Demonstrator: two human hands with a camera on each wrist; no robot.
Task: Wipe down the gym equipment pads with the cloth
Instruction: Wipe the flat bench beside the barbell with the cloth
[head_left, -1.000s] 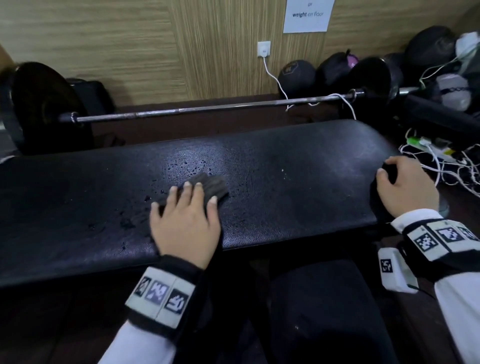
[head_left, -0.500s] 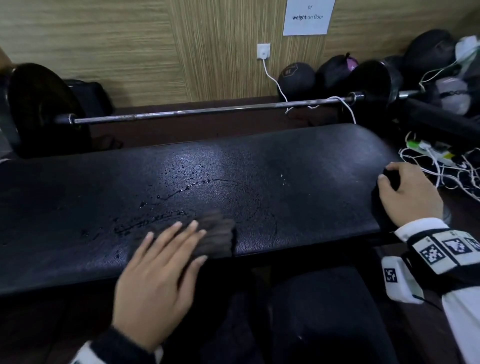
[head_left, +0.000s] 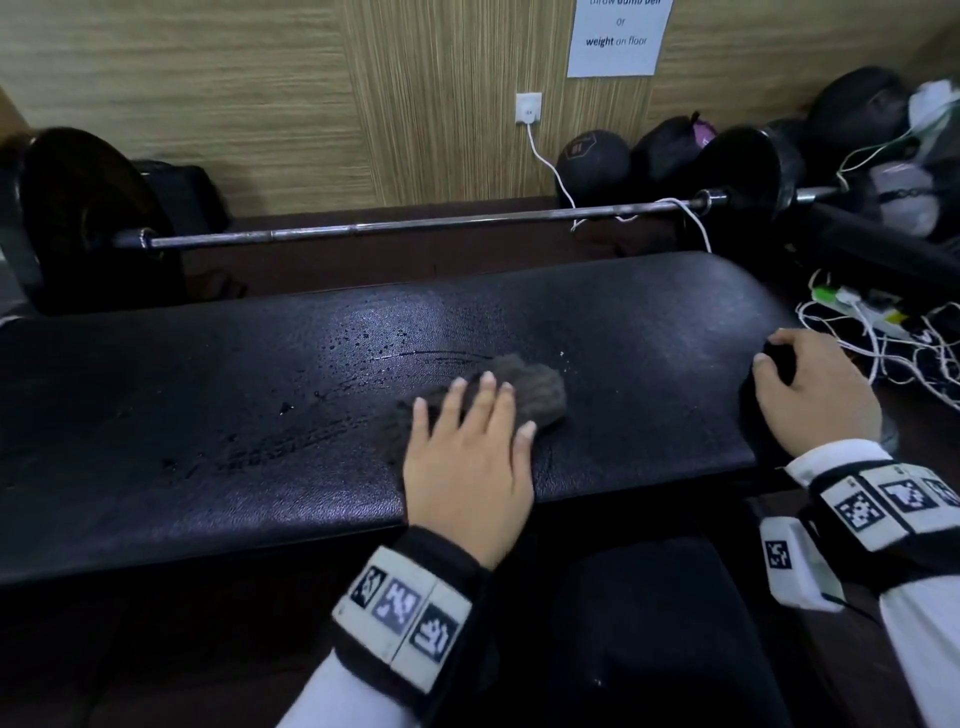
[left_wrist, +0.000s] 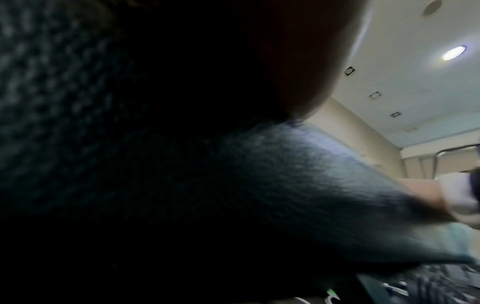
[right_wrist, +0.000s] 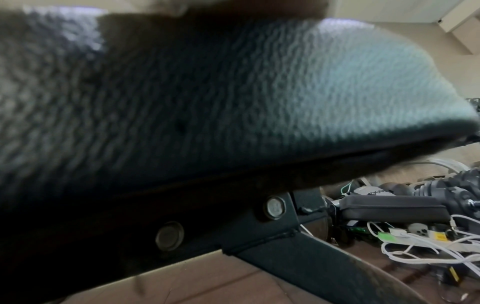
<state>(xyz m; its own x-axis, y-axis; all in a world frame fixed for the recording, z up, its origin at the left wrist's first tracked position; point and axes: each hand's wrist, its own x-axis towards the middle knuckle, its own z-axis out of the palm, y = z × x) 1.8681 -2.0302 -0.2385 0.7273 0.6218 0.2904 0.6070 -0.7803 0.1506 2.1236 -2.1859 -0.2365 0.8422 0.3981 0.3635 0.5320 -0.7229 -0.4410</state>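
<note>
Crosswise, bench pad (head_left: 649, 332) runs left to right.

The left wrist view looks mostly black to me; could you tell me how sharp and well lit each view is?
Left wrist view: mostly dark, the pad blurred, a ceiling light glaring. Right wrist view: brighter, pad soft, frame bolts clearer. Head view: evenly lit, sheen on the pad, cloth motion-blurred, barbell bowed by the lens.

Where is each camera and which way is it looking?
Head: on the person's head, looking down at the bench pad; the left hand presses the cloth, the right hand grips the pad's end.
Left wrist: under the left palm, facing along the pad toward the ceiling; the right hand shows far off.
Right wrist: low at the pad's end, facing cables; no hand is clear.
All share the pad.
</note>
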